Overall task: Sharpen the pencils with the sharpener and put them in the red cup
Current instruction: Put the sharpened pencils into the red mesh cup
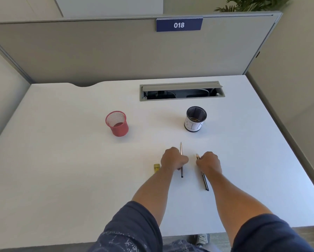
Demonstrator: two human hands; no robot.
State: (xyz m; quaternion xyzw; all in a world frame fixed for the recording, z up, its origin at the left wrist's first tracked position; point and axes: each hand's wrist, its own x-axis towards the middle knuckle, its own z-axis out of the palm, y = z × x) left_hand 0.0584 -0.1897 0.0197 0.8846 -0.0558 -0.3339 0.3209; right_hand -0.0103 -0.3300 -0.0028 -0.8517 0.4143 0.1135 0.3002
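My left hand is closed around one dark pencil, whose sharp tip points away from me and whose back end sticks out toward me. My right hand is closed around two dark pencils held side by side, tips pointing away. Both hands rest low over the white desk. A small yellow sharpener lies on the desk just left of my left wrist. The red mesh cup stands upright and empty at the far left of the hands.
A black mesh cup with a white paper label stands far right of the red cup. Behind it an open cable hatch is set into the desk. Grey partition walls close off the back and left.
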